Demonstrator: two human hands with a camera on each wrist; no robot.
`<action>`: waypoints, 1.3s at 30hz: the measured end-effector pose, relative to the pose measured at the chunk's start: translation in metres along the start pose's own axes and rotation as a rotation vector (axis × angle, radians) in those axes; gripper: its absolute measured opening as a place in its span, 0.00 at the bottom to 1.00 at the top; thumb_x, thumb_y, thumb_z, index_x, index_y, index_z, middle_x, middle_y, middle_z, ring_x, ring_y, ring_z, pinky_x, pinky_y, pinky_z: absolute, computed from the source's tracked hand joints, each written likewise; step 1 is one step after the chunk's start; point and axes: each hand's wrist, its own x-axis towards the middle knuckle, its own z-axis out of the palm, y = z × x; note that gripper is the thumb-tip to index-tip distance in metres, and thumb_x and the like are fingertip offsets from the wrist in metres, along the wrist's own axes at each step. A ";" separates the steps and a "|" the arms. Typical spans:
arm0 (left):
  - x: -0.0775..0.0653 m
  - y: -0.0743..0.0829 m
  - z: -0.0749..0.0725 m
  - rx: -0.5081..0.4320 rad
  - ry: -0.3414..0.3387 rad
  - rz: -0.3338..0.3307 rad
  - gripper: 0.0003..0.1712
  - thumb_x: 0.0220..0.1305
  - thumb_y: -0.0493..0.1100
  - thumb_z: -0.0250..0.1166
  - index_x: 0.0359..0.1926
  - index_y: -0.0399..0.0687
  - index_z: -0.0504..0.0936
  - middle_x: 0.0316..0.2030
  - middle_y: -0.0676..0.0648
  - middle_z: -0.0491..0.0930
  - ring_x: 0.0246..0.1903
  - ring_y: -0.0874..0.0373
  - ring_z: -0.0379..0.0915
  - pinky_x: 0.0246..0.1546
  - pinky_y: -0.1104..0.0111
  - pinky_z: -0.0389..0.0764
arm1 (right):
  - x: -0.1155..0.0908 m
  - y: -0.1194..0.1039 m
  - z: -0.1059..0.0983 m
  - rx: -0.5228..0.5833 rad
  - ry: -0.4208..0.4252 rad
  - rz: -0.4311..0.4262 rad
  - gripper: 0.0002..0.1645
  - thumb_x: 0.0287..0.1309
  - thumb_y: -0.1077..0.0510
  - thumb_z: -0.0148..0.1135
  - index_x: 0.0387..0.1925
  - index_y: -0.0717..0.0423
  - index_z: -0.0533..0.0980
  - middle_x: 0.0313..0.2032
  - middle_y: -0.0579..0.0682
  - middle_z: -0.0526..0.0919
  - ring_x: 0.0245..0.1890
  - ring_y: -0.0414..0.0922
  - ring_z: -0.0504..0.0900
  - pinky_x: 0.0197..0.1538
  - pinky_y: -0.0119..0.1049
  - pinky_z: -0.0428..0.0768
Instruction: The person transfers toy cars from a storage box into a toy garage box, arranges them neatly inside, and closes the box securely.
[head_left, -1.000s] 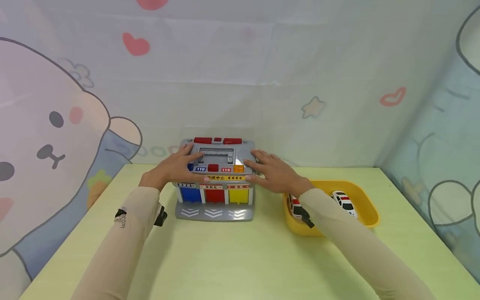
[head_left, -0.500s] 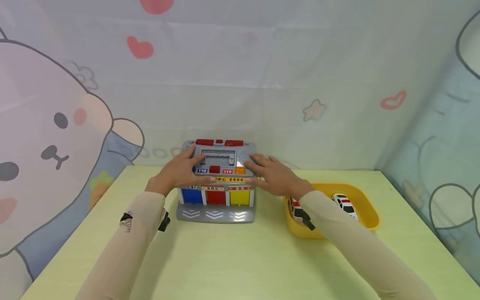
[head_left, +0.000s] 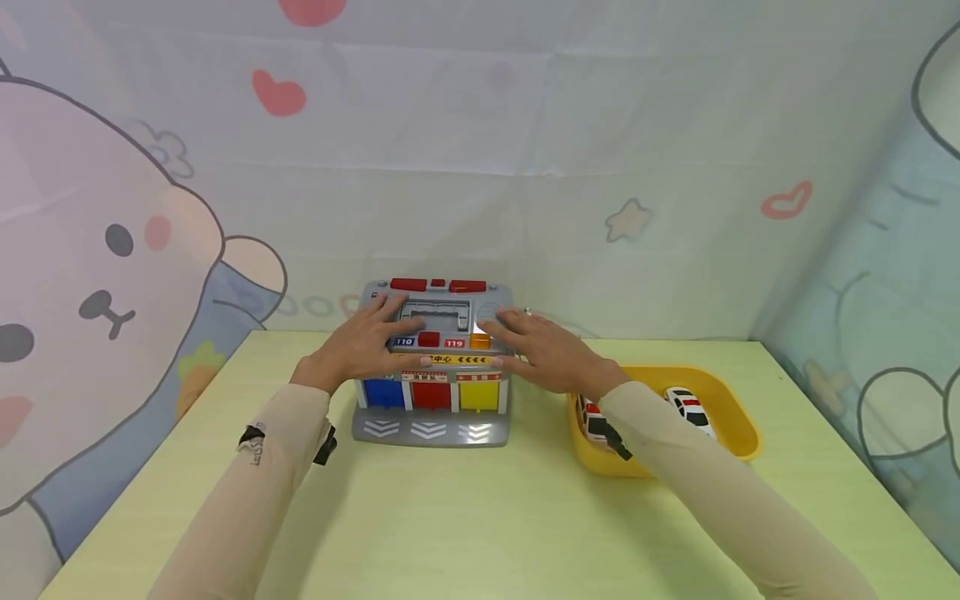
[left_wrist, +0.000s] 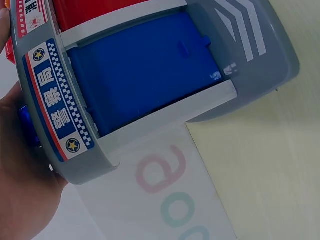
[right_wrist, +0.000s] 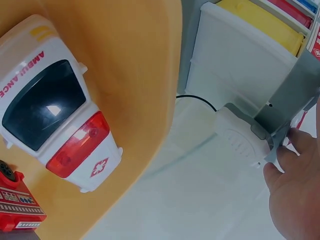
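Note:
A grey toy garage (head_left: 431,432) stands upright on the table, with blue, red and yellow doors and a carrying handle (head_left: 438,308) folded into its top. My left hand (head_left: 363,346) lies over the top's left side, fingers spread and the thumb along the front strip. In the left wrist view, the blue door (left_wrist: 145,70) is down and the hand shows behind the roof edge. Spread over the right side is my right hand (head_left: 551,352), its fingertips beside the orange button (head_left: 480,341). The right wrist view shows that hand's fingers (right_wrist: 290,157) at the garage's side edge.
To the right stands a yellow bin (head_left: 738,421) with white toy cars (head_left: 690,408) in it, partly under the right forearm. An ambulance (right_wrist: 45,95) and a red toy truck (right_wrist: 20,202) lie inside. A patterned cloth backdrop (head_left: 540,167) rises behind the table.
My left hand's fingers have shifted slightly to the right over the garage top. The right hand and the garage stay nearly the same, while the view has tilted a little.

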 end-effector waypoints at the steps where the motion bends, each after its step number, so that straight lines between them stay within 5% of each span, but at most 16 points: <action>1: 0.001 0.001 0.000 0.004 0.001 0.011 0.46 0.59 0.72 0.59 0.73 0.58 0.67 0.80 0.41 0.45 0.79 0.35 0.34 0.75 0.37 0.45 | -0.001 0.000 0.000 0.002 -0.002 -0.003 0.40 0.72 0.32 0.44 0.79 0.35 0.49 0.80 0.53 0.49 0.80 0.56 0.47 0.79 0.53 0.49; 8: 0.004 0.006 0.003 0.002 0.006 0.027 0.48 0.54 0.74 0.62 0.72 0.59 0.70 0.80 0.48 0.49 0.79 0.38 0.34 0.75 0.37 0.38 | -0.002 -0.001 0.003 -0.006 0.001 -0.013 0.39 0.73 0.33 0.42 0.79 0.36 0.49 0.80 0.53 0.49 0.80 0.57 0.45 0.80 0.54 0.48; 21: -0.004 0.006 0.005 -0.013 0.067 0.049 0.48 0.52 0.73 0.66 0.70 0.55 0.73 0.79 0.46 0.53 0.79 0.40 0.38 0.75 0.36 0.39 | -0.005 -0.006 0.004 -0.006 0.029 -0.039 0.39 0.73 0.36 0.43 0.79 0.39 0.51 0.79 0.56 0.51 0.80 0.59 0.45 0.80 0.53 0.46; 39: -0.005 0.020 0.010 0.015 0.101 0.014 0.48 0.52 0.73 0.66 0.69 0.55 0.74 0.74 0.42 0.60 0.76 0.40 0.50 0.74 0.42 0.55 | -0.012 0.005 0.003 0.004 0.045 -0.056 0.38 0.73 0.38 0.46 0.78 0.40 0.53 0.78 0.55 0.54 0.79 0.61 0.47 0.79 0.55 0.49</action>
